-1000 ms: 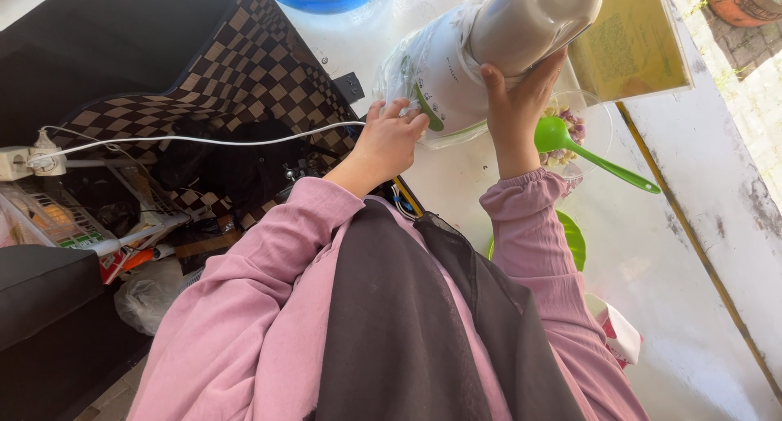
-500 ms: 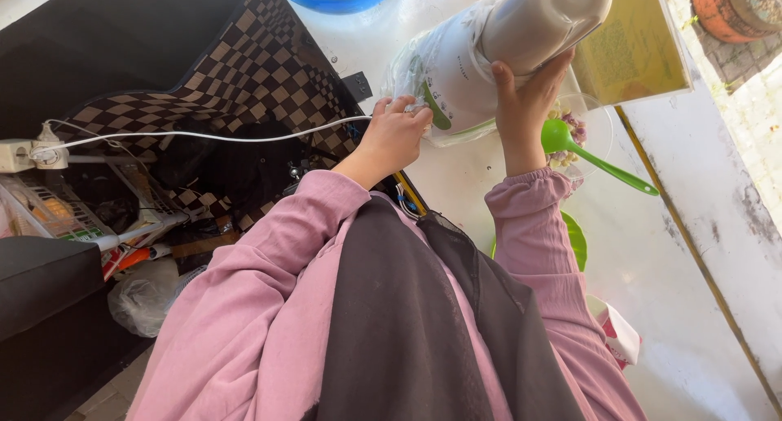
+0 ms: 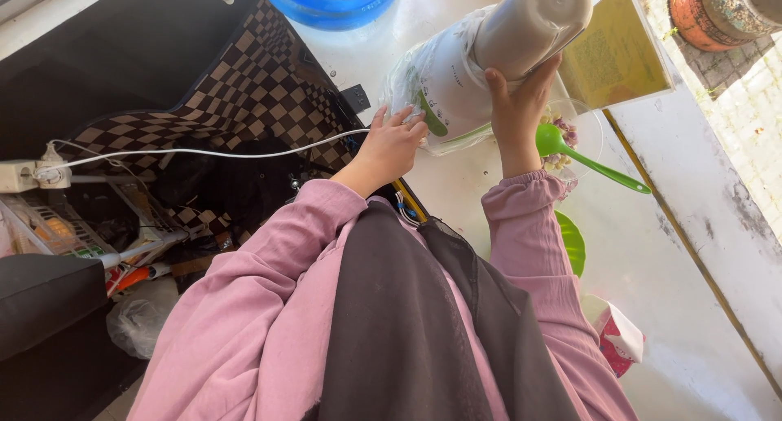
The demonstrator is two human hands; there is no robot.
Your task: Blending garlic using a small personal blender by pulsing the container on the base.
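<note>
Both hands clamp a white blender [image 3: 489,62] tilted on the counter: the left hand [image 3: 397,141] on its base, the right hand [image 3: 520,103] around the jar. Just beyond the right hand sits a glass bowl [image 3: 588,127] with a green ladle [image 3: 590,162]. Steadying the tilt seems the step; next calls for firm support.

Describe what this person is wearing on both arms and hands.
Both arms wear long pink sleeves with gathered, elastic-looking cuffs at the wrists: left sleeve, right sleeve. A dark grey-brown cloth hangs down between them. The left hand and right hand are bare; no gloves, rings or watch show.
</note>
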